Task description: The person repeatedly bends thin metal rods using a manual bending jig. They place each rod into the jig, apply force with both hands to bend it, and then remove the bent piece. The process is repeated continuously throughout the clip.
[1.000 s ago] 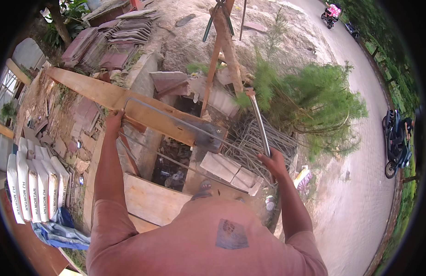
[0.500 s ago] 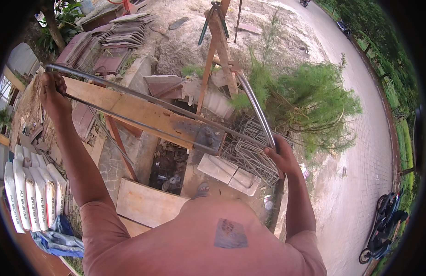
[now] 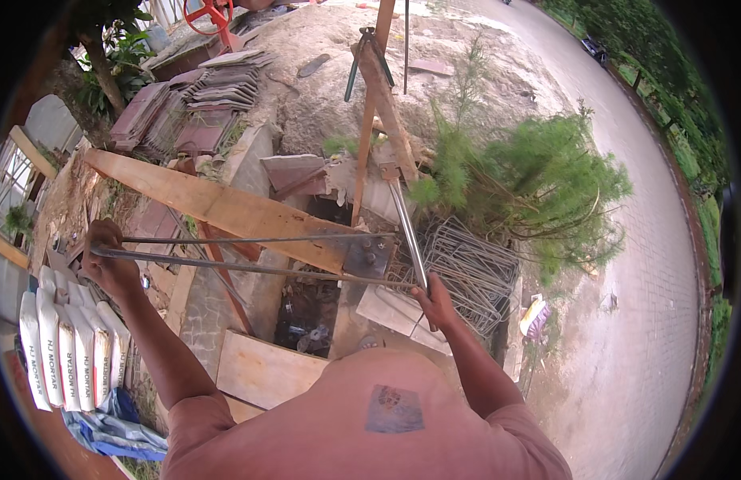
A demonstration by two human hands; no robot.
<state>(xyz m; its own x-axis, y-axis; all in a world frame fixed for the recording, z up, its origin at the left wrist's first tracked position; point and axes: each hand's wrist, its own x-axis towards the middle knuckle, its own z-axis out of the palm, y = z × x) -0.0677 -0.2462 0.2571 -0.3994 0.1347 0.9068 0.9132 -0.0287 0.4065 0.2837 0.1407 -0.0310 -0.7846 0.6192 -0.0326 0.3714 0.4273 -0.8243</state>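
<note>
My left hand (image 3: 106, 254) is closed round one end of a long, thin steel bar (image 3: 250, 266). Two nearly parallel lengths of bar run right from this hand, over the wooden plank (image 3: 218, 204). At the plank's near end is a dark metal plate (image 3: 369, 258) with small pegs, which the bars cross. My right hand (image 3: 436, 302) is wrapped round the lower end of a shiny metal pipe (image 3: 406, 216). The pipe slants up to a rusty joint by a wooden post (image 3: 390, 120). The bar's right end passes close to the right hand; whether they touch is unclear.
Bent wire frames (image 3: 474, 264) lie in a pile right of the plate, by a green shrub (image 3: 538, 184). White sacks (image 3: 66, 352) stand at left, roof tiles (image 3: 202, 104) are stacked behind. Below the plank is a dark pit (image 3: 306, 312). Green-handled cutters (image 3: 353, 76) hang on the post.
My left hand has come down toward me, swinging the bar off the plank's far end. My right hand has moved left and nearer, bringing the pipe's lower end with it.
</note>
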